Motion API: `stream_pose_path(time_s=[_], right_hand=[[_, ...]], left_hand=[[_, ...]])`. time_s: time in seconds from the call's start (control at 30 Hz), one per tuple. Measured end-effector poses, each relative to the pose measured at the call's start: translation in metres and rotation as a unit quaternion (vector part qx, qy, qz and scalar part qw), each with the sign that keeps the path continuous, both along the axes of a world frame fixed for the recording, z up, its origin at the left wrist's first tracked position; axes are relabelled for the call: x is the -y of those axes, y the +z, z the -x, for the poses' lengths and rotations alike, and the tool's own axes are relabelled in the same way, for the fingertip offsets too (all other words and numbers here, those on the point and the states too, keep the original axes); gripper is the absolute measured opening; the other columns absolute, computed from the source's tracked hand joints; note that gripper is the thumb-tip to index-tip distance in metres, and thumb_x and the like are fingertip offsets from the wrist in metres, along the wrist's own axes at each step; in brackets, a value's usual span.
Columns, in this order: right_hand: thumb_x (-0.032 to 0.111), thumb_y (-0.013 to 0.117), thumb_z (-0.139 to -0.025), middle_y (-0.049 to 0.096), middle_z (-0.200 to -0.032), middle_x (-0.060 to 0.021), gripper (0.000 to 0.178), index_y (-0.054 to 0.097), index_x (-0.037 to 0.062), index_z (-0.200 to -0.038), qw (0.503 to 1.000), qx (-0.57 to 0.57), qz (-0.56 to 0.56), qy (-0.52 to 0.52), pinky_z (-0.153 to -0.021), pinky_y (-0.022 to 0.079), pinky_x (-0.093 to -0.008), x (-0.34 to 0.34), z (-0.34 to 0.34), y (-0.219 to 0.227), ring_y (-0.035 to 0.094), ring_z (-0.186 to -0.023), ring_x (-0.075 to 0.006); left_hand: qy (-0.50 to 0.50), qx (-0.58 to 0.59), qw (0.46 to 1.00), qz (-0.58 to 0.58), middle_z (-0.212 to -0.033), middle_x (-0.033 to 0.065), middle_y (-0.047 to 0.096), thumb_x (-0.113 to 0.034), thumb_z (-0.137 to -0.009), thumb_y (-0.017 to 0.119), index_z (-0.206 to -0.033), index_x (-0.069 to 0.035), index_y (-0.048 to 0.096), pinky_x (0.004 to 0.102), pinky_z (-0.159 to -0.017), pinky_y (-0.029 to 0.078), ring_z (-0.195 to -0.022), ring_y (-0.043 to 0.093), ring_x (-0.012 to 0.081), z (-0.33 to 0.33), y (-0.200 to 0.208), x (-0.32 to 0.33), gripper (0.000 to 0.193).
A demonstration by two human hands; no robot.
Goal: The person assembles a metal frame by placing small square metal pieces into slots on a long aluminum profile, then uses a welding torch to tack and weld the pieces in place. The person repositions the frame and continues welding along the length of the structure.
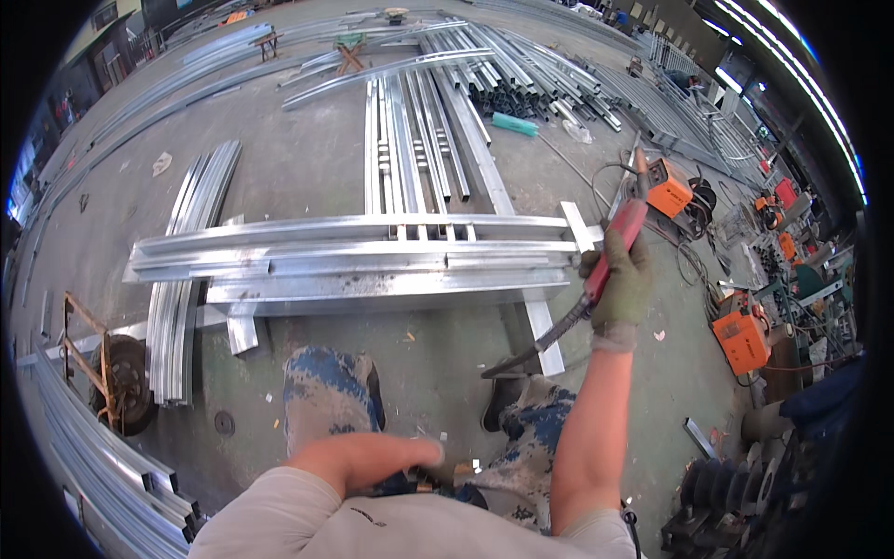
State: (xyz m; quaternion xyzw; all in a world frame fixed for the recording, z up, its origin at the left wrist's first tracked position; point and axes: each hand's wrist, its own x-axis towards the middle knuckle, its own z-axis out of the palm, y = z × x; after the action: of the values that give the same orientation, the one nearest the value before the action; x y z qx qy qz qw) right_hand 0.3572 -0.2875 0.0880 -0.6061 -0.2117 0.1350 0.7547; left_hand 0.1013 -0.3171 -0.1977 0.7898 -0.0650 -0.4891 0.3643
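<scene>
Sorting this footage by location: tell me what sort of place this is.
Most likely a metal fabrication or welding workshop: galvanised steel channels lie stacked on the concrete floor, orange welding machines stand nearby, and the gloved right hand holds a red-handled welding tool.

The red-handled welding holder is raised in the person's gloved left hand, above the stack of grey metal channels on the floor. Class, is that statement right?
Not quite. The head view shows the red-handled welding holder gripped in the gloved right hand, not the left. The left hand is bare and low, near the person's lap. The rest stands: the holder is raised above the stack of grey metal channels on the floor.
</scene>
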Motion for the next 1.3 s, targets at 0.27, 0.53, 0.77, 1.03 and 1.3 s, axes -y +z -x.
stream_pose_path(time_s=[0.27, 0.53, 0.77, 1.03, 1.3], right_hand=[[0.023, 0.079, -0.096, 0.074, -0.091, -0.0072, 0.039, 0.065, 0.0038, -0.127, 0.972, -0.211, 0.087, 0.050, -0.040, 0.048, -0.0277, -0.033, -0.009, -0.067, 0.066, -0.056, -0.0152], [0.018, 0.077, -0.098, 0.074, -0.102, -0.0073, 0.037, 0.065, 0.0038, -0.130, 0.942, -0.304, 0.100, 0.101, -0.048, 0.053, -0.0298, -0.067, -0.041, -0.078, 0.067, -0.062, -0.0157], [0.025, 0.077, -0.099, 0.069, -0.091, -0.0032, 0.043, 0.065, 0.0022, -0.133, 0.931, -0.301, 0.119, 0.170, -0.048, 0.051, -0.0262, -0.074, -0.072, -0.073, 0.067, -0.063, -0.0118], [0.026, 0.076, -0.099, 0.072, -0.113, -0.0092, 0.051, 0.058, 0.0028, -0.141, 0.926, -0.241, 0.133, 0.260, -0.049, 0.054, -0.0289, -0.080, -0.081, -0.079, 0.068, -0.064, -0.0147], [0.020, 0.078, -0.098, 0.075, -0.105, -0.0053, 0.042, 0.064, 0.0051, -0.135, 0.933, -0.231, 0.067, 0.268, -0.051, 0.055, -0.0299, -0.050, -0.059, -0.067, 0.069, -0.065, -0.0149]], left_hand=[[0.030, -0.067, 0.996, 0.050, -0.111, 0.0159, 0.079, -0.041, -0.094, 0.056, -0.115, -0.006, 0.079, 0.0488, -0.092, 0.055, -0.103, 0.074, 0.0334, -0.031, -0.041, -0.008, 0.047], [0.030, -0.133, 0.988, 0.071, -0.112, 0.0160, 0.079, -0.041, -0.094, 0.056, -0.116, -0.006, 0.079, 0.0485, -0.094, 0.054, -0.104, 0.074, 0.0336, -0.062, -0.051, -0.034, 0.047], [0.019, -0.173, 0.982, 0.070, -0.113, 0.0160, 0.079, -0.042, -0.094, 0.056, -0.116, -0.006, 0.079, 0.0482, -0.095, 0.054, -0.106, 0.074, 0.0338, -0.075, -0.054, -0.049, 0.048], [0.035, -0.149, 0.986, 0.060, -0.115, 0.0160, 0.079, -0.042, -0.094, 0.056, -0.117, -0.006, 0.079, 0.0478, -0.097, 0.053, -0.108, 0.073, 0.0339, -0.061, -0.056, -0.034, 0.048], [0.042, 0.096, 0.989, -0.104, -0.117, 0.0175, 0.077, -0.050, -0.097, 0.055, -0.121, -0.006, 0.076, 0.0478, -0.100, 0.052, -0.112, 0.072, 0.0368, -0.040, -0.028, -0.057, 0.054]])
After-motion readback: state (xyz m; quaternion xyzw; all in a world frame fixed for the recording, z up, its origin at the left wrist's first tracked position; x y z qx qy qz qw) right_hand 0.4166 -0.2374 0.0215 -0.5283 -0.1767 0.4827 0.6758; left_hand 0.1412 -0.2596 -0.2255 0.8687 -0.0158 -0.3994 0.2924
